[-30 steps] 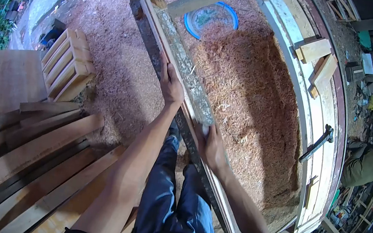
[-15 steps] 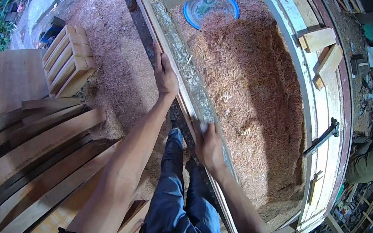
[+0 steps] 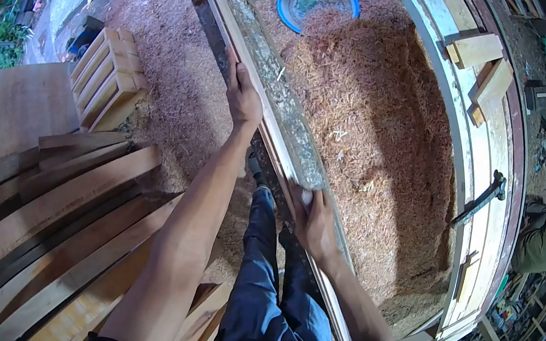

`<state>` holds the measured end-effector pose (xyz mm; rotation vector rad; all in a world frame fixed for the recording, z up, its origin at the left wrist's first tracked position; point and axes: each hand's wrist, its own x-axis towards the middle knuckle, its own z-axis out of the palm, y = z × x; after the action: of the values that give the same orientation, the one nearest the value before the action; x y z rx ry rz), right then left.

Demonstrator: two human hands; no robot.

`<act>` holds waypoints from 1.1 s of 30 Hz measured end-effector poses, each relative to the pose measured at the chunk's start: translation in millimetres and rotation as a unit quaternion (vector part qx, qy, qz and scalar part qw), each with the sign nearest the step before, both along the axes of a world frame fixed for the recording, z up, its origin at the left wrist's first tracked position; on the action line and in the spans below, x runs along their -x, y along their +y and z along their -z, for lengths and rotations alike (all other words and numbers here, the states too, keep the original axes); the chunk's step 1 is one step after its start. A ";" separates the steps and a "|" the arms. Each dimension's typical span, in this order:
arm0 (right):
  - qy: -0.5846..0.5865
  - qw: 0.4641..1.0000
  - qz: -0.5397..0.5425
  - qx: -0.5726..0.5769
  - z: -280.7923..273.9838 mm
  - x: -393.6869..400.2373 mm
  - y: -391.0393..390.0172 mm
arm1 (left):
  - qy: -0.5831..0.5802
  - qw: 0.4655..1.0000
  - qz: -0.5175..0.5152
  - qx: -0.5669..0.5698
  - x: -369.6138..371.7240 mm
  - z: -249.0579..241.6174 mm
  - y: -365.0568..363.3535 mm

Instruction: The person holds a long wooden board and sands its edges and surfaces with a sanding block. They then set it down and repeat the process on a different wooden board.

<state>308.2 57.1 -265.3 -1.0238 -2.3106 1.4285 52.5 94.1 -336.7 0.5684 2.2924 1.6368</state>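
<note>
A long, narrow wooden strip (image 3: 277, 136) runs diagonally from the upper left toward my legs, along a weathered beam (image 3: 293, 128). My left hand (image 3: 244, 99) is closed round the strip's left edge, thumb along its side. Lower down, my right hand (image 3: 316, 226) is closed over the strip, with a small whitish object (image 3: 306, 197) between thumb and fingers. That object is mostly covered, so its kind cannot be made out. The fingertips of my right hand are partly hidden.
Wood shavings (image 3: 364, 128) cover the ground, with a blue-rimmed basin (image 3: 319, 4) beyond. A hammer (image 3: 480, 200) and wood offcuts (image 3: 478, 51) rest on the right-hand bench (image 3: 477, 271). Curved boards (image 3: 64, 199) and stacked wooden pieces (image 3: 107, 78) stand at left.
My right hand was blurred and is now sharper, slightly lower and to the right. My left hand keeps its hold on the strip. The whole view has shifted a little.
</note>
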 end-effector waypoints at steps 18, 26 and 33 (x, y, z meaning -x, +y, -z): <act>-0.002 0.999 0.046 -0.025 19.1 53.7 14.2 | 0.000 1.000 -0.004 -0.001 2.8 1.4 2.7; -0.004 1.000 0.023 -0.011 25.0 39.5 16.5 | -0.031 0.999 -0.011 -0.022 -0.2 -1.8 3.3; 0.013 0.999 0.025 -0.032 14.7 54.2 17.6 | 0.008 0.999 -0.001 -0.040 0.3 6.7 -0.4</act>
<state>254.0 74.8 -280.1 -1.0315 -2.2806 1.3321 52.2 93.6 -343.4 0.5984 2.2472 1.7370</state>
